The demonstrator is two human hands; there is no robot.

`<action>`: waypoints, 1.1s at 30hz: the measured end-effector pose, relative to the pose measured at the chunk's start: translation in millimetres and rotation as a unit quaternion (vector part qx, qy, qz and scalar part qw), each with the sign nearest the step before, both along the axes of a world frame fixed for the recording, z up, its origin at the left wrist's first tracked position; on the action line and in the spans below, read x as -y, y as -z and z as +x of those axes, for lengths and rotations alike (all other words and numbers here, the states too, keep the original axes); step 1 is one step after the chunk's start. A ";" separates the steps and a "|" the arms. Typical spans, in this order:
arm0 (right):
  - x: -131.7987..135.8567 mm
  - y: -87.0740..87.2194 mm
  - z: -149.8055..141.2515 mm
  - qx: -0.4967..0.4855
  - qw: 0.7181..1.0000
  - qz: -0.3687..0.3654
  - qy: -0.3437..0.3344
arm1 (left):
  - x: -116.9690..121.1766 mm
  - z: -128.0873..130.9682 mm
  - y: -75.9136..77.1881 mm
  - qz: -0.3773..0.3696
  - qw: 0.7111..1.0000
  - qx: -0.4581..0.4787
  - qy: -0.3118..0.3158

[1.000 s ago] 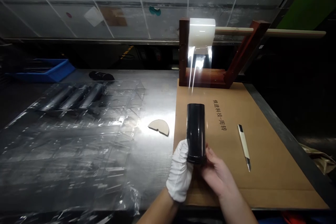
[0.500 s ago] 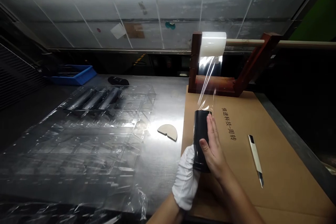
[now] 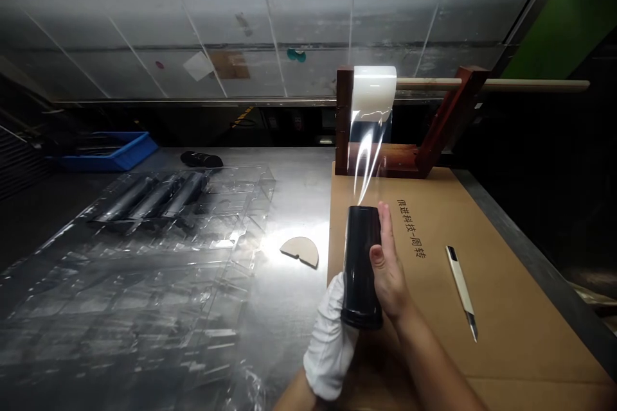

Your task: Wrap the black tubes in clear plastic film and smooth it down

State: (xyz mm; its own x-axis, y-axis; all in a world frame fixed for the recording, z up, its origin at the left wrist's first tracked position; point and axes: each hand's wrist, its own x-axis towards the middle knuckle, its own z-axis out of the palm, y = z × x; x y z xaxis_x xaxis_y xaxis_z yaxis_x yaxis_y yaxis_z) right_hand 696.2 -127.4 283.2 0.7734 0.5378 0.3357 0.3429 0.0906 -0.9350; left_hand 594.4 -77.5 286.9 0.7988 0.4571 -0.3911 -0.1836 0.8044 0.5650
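A glossy black cylinder [image 3: 360, 266] stands upright between my hands, its lower end towards me. My left hand [image 3: 330, 340], in a white fabric glove, cups it from the left and below. My right hand [image 3: 388, 270], bare, presses its fingers and palm against the right side. A clear film [image 3: 367, 154] runs down from a white film roll [image 3: 372, 93] to the cylinder's top end. The roll sits on a wooden rod in a reddish-brown wooden stand [image 3: 385, 164], which rests at the far edge of a brown cardboard sheet [image 3: 501, 314] under my hands.
A white-and-black utility knife [image 3: 461, 292] lies on the cardboard to the right. A beige half-disc [image 3: 301, 252] lies on the steel table [image 3: 299, 205]. A clear plastic tray [image 3: 159, 250] holds several black cylinders on the left. A blue tray [image 3: 108, 153] stands far left.
My right hand has shifted up the cylinder's right side, fingers straighter, and the cylinder has turned between my hands. The film now reaches its top end. The view has swung slightly.
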 end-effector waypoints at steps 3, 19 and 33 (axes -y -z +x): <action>-3.2 4.4 0.7 -0.047 0.998 0.039 -0.030 | -1.9 -2.9 10.4 -0.066 0.998 0.020 0.015; 95.5 51.2 62.6 0.022 0.856 -0.401 0.326 | -10.8 -22.1 33.9 0.095 0.995 0.001 0.008; 124.7 33.3 78.4 -0.113 0.952 -0.238 0.154 | -18.6 -18.5 29.6 0.135 0.991 -0.005 0.025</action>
